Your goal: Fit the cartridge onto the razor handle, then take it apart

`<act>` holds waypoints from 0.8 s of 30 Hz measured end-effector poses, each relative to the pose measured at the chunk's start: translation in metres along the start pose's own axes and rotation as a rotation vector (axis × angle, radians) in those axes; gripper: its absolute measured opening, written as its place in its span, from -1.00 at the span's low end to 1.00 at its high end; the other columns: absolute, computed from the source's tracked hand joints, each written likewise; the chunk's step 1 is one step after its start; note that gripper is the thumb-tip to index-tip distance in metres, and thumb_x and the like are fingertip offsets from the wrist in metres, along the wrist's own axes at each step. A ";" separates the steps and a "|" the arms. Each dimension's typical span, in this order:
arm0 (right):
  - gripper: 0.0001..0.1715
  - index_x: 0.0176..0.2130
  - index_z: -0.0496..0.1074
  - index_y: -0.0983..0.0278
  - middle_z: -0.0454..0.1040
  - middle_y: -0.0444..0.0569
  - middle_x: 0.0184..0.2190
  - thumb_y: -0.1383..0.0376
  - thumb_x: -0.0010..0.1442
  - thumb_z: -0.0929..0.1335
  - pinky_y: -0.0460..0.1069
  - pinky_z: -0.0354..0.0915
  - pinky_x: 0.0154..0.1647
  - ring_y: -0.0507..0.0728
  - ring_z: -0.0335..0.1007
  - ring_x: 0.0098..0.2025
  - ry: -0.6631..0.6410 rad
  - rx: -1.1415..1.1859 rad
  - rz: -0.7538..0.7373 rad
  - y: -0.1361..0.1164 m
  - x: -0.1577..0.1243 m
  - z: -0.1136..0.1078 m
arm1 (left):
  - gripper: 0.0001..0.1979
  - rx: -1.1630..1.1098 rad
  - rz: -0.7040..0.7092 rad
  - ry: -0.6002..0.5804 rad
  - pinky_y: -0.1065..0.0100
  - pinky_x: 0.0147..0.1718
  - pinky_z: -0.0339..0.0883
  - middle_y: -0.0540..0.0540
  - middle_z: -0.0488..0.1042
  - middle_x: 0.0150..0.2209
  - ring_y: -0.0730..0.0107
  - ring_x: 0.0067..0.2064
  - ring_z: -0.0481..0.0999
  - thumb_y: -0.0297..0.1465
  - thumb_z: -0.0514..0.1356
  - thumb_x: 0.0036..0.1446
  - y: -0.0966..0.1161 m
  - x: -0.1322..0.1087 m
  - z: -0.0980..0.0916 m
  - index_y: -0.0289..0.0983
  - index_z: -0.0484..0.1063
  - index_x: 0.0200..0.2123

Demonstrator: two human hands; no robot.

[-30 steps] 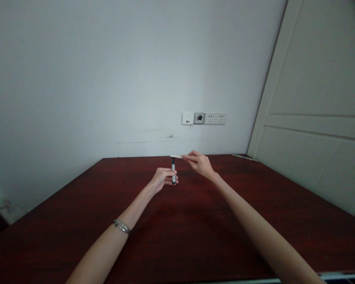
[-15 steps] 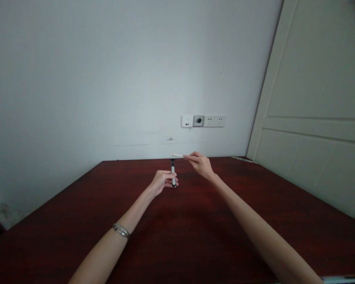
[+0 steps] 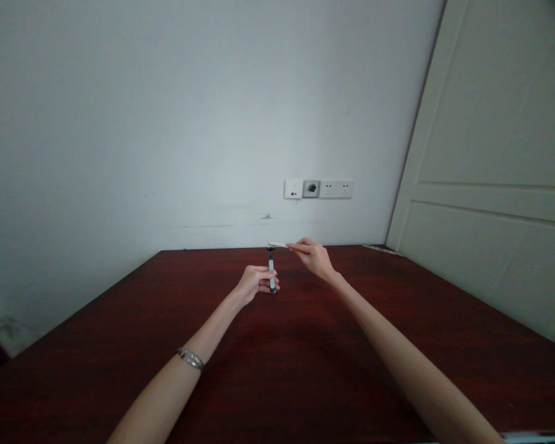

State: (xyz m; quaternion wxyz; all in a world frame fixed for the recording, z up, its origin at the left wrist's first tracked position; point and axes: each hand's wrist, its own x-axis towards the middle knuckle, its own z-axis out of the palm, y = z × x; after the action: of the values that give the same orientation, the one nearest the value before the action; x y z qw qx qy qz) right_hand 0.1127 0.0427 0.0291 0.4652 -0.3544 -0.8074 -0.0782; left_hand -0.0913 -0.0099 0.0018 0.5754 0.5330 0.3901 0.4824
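In the middle of the head view, my left hand (image 3: 254, 282) is closed round a slim upright stick (image 3: 271, 274), which has a white handle, a black lower end and a small black forked head; its exact kind is unclear. My right hand (image 3: 315, 258) pinches a thin, pale flat piece (image 3: 277, 245) at its right end, level and seen nearly edge-on. The piece's left end lies over the stick's black head and overlaps it in view; whether they touch is hard to tell. A silvery bracelet (image 3: 190, 358) circles my left wrist.
Both hands are above a dark red wooden table (image 3: 277, 382). Behind it rises a pale wall (image 3: 189, 123) with a row of sockets (image 3: 335, 189) and a dark plug (image 3: 311, 189). A white panelled door (image 3: 494, 166) stands along the right side.
The pale flat piece in my right hand has come down slightly, from just above the stick's black head to overlapping it. My left hand and the stick stay nearly still.
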 end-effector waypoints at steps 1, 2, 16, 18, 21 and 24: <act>-0.72 -0.14 0.48 0.08 0.47 -0.08 -0.34 0.20 0.18 0.25 -0.13 0.15 -0.45 0.01 0.35 -0.39 0.017 0.001 0.022 0.000 0.000 -0.001 | -0.74 0.004 0.000 -0.005 0.36 -0.53 0.38 -0.18 0.48 -0.49 0.31 -0.50 0.51 -0.35 0.31 -0.18 0.000 0.000 0.000 -0.44 0.44 -0.43; -0.71 -0.14 0.49 0.10 0.47 -0.07 -0.34 0.20 0.18 0.25 -0.12 0.16 -0.44 0.02 0.35 -0.40 0.029 0.011 0.036 0.000 0.000 -0.002 | -0.74 0.009 0.000 -0.009 0.36 -0.53 0.37 -0.18 0.48 -0.49 0.31 -0.50 0.51 -0.35 0.31 -0.17 0.000 0.000 0.000 -0.44 0.43 -0.43; -0.71 -0.12 0.47 0.09 0.47 -0.07 -0.33 0.20 0.18 0.25 -0.13 0.19 -0.38 0.01 0.36 -0.38 0.025 0.066 -0.002 -0.003 -0.012 -0.007 | -0.73 0.015 0.003 -0.017 0.35 -0.52 0.37 -0.17 0.48 -0.50 0.31 -0.51 0.51 -0.35 0.31 -0.18 0.001 -0.001 0.001 -0.43 0.43 -0.42; -0.71 -0.13 0.47 0.09 0.47 -0.07 -0.34 0.21 0.18 0.26 -0.12 0.20 -0.38 0.02 0.36 -0.39 0.044 0.042 0.034 -0.002 -0.014 -0.007 | -0.74 0.018 0.012 -0.019 0.34 -0.52 0.37 -0.16 0.48 -0.50 0.31 -0.51 0.51 -0.35 0.30 -0.17 0.000 -0.001 0.001 -0.44 0.43 -0.42; -0.70 -0.13 0.48 0.12 0.47 -0.05 -0.34 0.20 0.17 0.26 -0.11 0.21 -0.38 0.03 0.36 -0.38 0.081 0.063 0.085 -0.003 -0.018 -0.006 | -0.74 0.033 0.018 -0.026 0.34 -0.50 0.38 -0.16 0.49 -0.49 0.31 -0.51 0.51 -0.35 0.29 -0.16 -0.001 0.000 0.000 -0.44 0.44 -0.42; -0.70 -0.12 0.48 0.12 0.47 -0.04 -0.33 0.19 0.17 0.26 -0.11 0.22 -0.37 0.04 0.36 -0.36 0.039 0.122 0.053 -0.004 -0.022 -0.005 | -0.74 0.050 0.003 -0.038 0.33 -0.48 0.39 -0.18 0.50 -0.47 0.31 -0.49 0.52 -0.34 0.30 -0.16 -0.003 0.001 0.000 -0.43 0.44 -0.41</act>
State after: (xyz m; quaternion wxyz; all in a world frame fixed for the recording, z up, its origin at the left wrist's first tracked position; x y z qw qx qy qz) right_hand 0.1202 0.0263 0.0155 0.5037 -0.3448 -0.7917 -0.0234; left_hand -0.0912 -0.0092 -0.0013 0.5685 0.5568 0.3899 0.4633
